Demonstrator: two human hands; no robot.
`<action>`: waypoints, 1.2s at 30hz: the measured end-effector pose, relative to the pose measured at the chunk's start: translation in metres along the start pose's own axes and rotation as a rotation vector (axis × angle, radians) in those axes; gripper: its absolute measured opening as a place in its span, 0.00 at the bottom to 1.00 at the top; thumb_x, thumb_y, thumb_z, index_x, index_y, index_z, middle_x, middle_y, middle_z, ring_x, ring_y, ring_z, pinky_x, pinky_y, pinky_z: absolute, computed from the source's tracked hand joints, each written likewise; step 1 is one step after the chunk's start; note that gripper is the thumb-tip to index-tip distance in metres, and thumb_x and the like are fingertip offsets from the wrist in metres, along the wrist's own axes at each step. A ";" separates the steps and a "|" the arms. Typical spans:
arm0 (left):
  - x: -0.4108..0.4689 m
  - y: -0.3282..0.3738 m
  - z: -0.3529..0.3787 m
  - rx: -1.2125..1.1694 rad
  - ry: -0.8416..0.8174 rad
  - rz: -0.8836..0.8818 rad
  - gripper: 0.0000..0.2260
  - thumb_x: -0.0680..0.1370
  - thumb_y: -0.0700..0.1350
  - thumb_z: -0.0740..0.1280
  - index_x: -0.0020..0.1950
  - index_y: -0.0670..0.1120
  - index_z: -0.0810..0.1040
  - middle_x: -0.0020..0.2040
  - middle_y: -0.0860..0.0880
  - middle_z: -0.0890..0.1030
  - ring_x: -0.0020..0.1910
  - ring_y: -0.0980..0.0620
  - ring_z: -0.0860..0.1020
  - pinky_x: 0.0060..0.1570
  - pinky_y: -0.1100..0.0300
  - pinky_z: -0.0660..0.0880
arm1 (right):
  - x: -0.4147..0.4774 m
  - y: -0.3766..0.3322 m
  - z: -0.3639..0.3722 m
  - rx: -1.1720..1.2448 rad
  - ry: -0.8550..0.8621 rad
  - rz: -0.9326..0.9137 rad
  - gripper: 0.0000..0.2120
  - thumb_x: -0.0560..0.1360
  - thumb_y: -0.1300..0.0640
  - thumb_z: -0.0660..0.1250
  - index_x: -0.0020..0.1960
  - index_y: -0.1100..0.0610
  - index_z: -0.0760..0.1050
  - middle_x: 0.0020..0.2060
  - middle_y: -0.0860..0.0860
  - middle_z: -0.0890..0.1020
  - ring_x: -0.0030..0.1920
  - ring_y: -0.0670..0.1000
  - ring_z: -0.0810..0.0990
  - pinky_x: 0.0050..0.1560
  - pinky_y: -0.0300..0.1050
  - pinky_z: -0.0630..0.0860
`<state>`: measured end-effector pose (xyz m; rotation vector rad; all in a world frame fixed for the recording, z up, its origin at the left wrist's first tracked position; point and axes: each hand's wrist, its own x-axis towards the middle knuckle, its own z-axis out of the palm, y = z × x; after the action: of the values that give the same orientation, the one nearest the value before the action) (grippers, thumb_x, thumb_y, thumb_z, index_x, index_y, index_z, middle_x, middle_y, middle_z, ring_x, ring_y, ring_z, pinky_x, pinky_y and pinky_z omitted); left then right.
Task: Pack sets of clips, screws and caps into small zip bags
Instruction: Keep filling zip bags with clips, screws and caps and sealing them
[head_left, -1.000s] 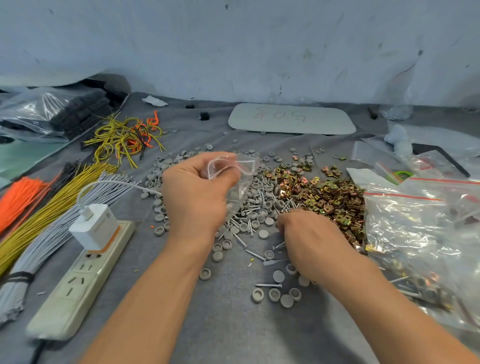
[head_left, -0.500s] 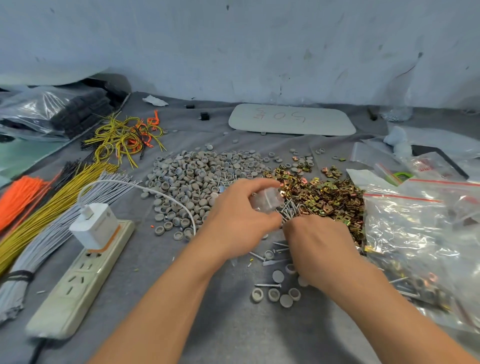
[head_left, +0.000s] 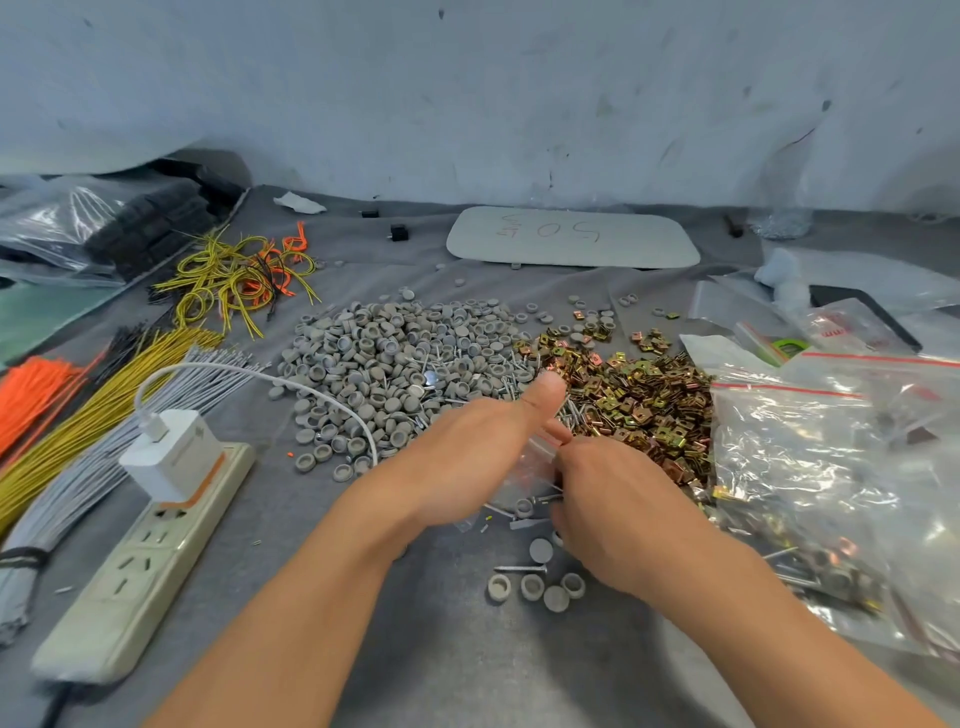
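The left grip (head_left: 467, 457) is over the middle of the bench (head_left: 441, 649), thumb standing up free, its fingers tucked behind a small zip bag (head_left: 527, 467) that it holds upright between the two hands. The right grip (head_left: 613, 509) is just beside it and touches it, fingers curled down at the bag's near edge. The fingertips are hidden, so I cannot tell whether they pinch the plastic, a part, or nothing. The bag is clear and crumpled, and its lower end comes down near the bench.

Just under the right grip lie a few grey caps (head_left: 532, 587) and a loose screw (head_left: 519, 569), apart from the main stock. Beyond the hands the big heap of grey caps spreads to the left, and the brass-coloured clips (head_left: 639, 405) make a heap to its right. The two heaps touch behind the raised thumb.

Right of the clips, big bags (head_left: 831, 493) with red zip strips lie crumpled, with metal parts showing in the nearest one. On the left a power strip (head_left: 130, 571) carries a white charger (head_left: 171, 452), whose cable curves toward the cap heap. Past it lie straight wire bundles (head_left: 93, 415) in grey, yellow and orange, and further back coiled wires (head_left: 239, 275). A white board (head_left: 571, 239) with handwriting lies near the wall
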<state>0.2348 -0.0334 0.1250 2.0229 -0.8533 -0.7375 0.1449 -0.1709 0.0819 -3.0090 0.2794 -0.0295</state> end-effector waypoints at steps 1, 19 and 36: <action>-0.001 0.000 0.000 -0.025 0.005 -0.011 0.44 0.61 0.88 0.43 0.54 0.67 0.85 0.50 0.68 0.82 0.59 0.57 0.82 0.66 0.47 0.72 | 0.001 0.000 0.000 -0.006 0.007 -0.002 0.00 0.77 0.58 0.66 0.48 0.54 0.74 0.43 0.51 0.78 0.45 0.56 0.80 0.42 0.49 0.76; -0.002 -0.002 -0.032 -0.504 1.000 0.150 0.23 0.71 0.26 0.70 0.55 0.52 0.84 0.36 0.54 0.86 0.36 0.56 0.83 0.38 0.58 0.81 | 0.002 -0.008 -0.007 0.004 0.024 0.045 0.12 0.75 0.65 0.65 0.49 0.53 0.63 0.40 0.48 0.70 0.41 0.57 0.71 0.43 0.48 0.64; 0.006 -0.011 -0.006 0.842 0.779 -0.138 0.16 0.74 0.65 0.67 0.38 0.55 0.83 0.25 0.56 0.70 0.27 0.52 0.67 0.28 0.62 0.54 | 0.007 -0.006 -0.011 -0.009 -0.068 0.107 0.17 0.68 0.66 0.73 0.52 0.56 0.72 0.46 0.52 0.78 0.45 0.58 0.80 0.38 0.49 0.72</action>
<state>0.2464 -0.0304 0.1180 2.7986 -0.5805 0.4630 0.1521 -0.1678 0.0938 -2.9915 0.4332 0.0844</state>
